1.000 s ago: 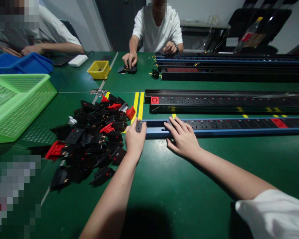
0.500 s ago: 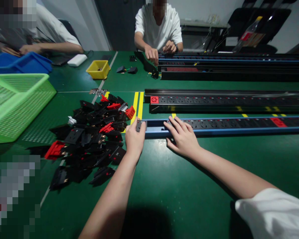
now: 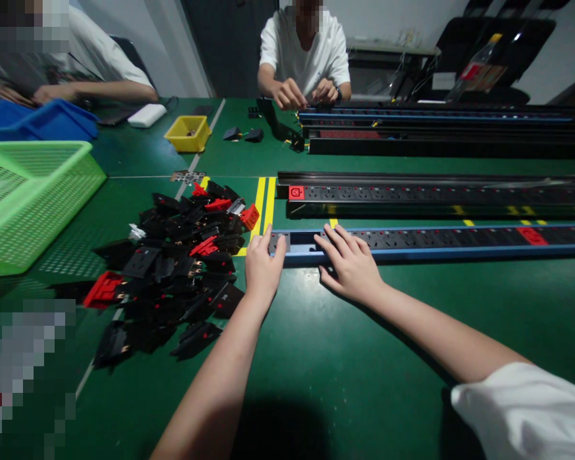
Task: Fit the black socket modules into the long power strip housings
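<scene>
Black socket module [image 3: 280, 241] sits in blue rail's [image 3: 304, 259] left end, at left hand's [image 3: 262, 268] thumb and index; can't tell if clamped. Right hand [image 3: 353, 263] rests on rail, fingers apart, past a bare gap.

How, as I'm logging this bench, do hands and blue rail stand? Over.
Left hand on black socket module, left end of blue rail. Right hand across socket row. Gap between hands. Loose-part pile beside left hand.
</scene>
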A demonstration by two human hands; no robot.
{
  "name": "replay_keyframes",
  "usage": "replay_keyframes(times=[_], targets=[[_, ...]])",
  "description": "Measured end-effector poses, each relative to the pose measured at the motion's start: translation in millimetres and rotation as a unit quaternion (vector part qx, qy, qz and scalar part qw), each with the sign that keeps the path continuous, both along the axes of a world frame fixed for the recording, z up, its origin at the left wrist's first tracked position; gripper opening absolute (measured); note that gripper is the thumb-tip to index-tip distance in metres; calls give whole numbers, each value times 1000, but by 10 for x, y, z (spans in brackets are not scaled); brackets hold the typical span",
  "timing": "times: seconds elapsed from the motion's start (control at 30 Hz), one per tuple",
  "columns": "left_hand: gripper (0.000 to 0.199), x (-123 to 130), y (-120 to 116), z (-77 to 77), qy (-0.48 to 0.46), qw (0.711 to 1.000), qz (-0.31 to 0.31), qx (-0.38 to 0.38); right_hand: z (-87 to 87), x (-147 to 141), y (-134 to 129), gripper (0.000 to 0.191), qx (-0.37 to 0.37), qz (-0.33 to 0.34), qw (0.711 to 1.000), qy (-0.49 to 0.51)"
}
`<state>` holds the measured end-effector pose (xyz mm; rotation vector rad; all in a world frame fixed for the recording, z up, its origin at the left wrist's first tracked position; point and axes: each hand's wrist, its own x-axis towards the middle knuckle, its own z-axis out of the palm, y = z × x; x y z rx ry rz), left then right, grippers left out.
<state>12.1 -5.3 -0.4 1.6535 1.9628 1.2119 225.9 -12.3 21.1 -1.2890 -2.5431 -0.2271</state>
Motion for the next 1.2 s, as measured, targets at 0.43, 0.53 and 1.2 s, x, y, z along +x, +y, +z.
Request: replay_keyframes(times=[0.43,0.53,1.2], targets=[[43,137,-69,18,-4,999,-24,48,-51,12,17,83,12,6,999,29],[31,172,-100,49,79,994,-26,72,-51,11,12,82,10,4,1000,29],[49,227,-170,203,260,958,-115,34,-41,7,12,74,13,2,1000,23]])
